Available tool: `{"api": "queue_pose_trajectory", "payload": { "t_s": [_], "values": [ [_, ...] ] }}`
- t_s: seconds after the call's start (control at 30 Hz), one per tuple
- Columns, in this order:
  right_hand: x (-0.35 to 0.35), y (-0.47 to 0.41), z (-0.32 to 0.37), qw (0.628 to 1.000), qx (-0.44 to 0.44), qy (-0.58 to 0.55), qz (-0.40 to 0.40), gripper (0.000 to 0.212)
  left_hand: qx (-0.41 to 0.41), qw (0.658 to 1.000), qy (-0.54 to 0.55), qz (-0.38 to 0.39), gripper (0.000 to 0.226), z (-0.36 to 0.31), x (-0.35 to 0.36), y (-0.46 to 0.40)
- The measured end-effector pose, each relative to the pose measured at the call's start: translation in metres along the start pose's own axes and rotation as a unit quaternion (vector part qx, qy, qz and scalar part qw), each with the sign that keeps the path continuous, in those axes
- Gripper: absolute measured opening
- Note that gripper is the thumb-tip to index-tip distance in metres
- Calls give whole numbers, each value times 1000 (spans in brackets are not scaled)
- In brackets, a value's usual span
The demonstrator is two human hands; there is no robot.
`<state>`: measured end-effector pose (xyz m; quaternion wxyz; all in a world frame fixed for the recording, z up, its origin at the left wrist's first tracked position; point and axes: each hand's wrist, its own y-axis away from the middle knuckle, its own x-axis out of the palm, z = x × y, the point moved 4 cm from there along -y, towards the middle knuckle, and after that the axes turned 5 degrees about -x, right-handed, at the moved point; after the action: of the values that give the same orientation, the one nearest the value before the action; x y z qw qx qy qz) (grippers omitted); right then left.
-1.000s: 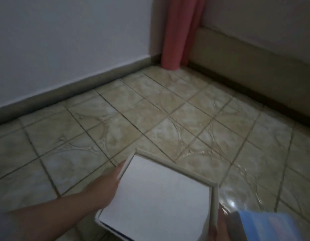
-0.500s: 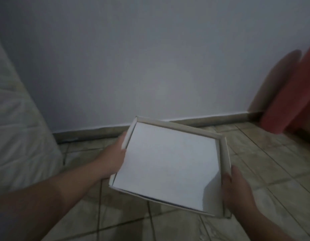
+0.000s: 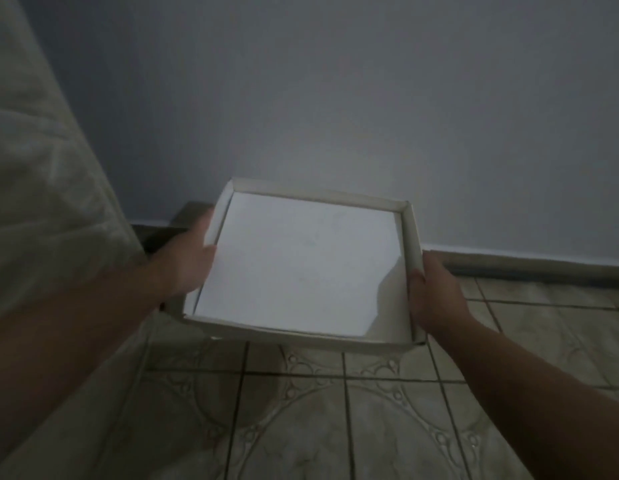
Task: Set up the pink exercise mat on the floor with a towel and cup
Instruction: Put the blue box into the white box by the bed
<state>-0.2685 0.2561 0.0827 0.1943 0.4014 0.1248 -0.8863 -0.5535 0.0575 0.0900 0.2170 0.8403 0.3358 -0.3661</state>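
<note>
Presently two hands, one tray. Left hand (image 3: 188, 263) closed around the left wall of the tray, thumb over the rim, fingers under and hidden. Right hand (image 3: 434, 294) closed on the right wall near the near corner, thumb along the outside, fingers out of sight beneath. Between them, held level above the floor, one shallow square cardboard tray (image 3: 407, 244), pale, low upright walls on all four sides, lined with one white sheet (image 3: 301, 261) that covers most of the bottom; its near right corner is cut away, showing bare board. Nothing lies in the tray. Under and nearer, tiled floor (image 3: 336, 417), beige with curved ornament and dark grout lines. Far side, one plain grey-blue wall (image 3: 336, 98) with a dark skirting board (image 3: 526, 268) at its foot, running right. At left, one large pale quilted bulk, likely a mattress (image 3: 34, 188), standing on edge, crowding the left forearm. Light dim; mat, towel and cup not in view.
</note>
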Motion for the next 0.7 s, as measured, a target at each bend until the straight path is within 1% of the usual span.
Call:
{"api": "queue_pose_trajectory", "payload": {
  "t_s": [0.07, 0.13, 0.23, 0.3, 0.47, 0.57, 0.7],
  "values": [
    [23, -15, -4, 1000, 0, 9, 23, 19, -23, 1000, 7, 2, 64, 18, 10, -12],
    [45, -23, -10, 999, -2, 16, 43, 25, -41, 999, -16, 12, 64, 35, 20, -21],
    [69, -27, -23, 998, 7, 19, 66, 30, -46, 998, -36, 28, 63, 54, 38, -29],
    [82, -25, -32, 996, 18, 17, 86, 27, -50, 997, -39, 35, 63, 65, 51, -32],
    [98, -27, -54, 993, 26, 41, 103, 21, -66, 996, -43, 35, 63, 85, 79, -41],
    [106, -28, -64, 992, 35, 37, 113, 23, -88, 994, -47, 39, 64, 94, 92, -44],
    [112, -26, -70, 990, 50, -1, 128, 30, -114, 990, -64, 49, 63, 100, 102, -42]
  ]
}}
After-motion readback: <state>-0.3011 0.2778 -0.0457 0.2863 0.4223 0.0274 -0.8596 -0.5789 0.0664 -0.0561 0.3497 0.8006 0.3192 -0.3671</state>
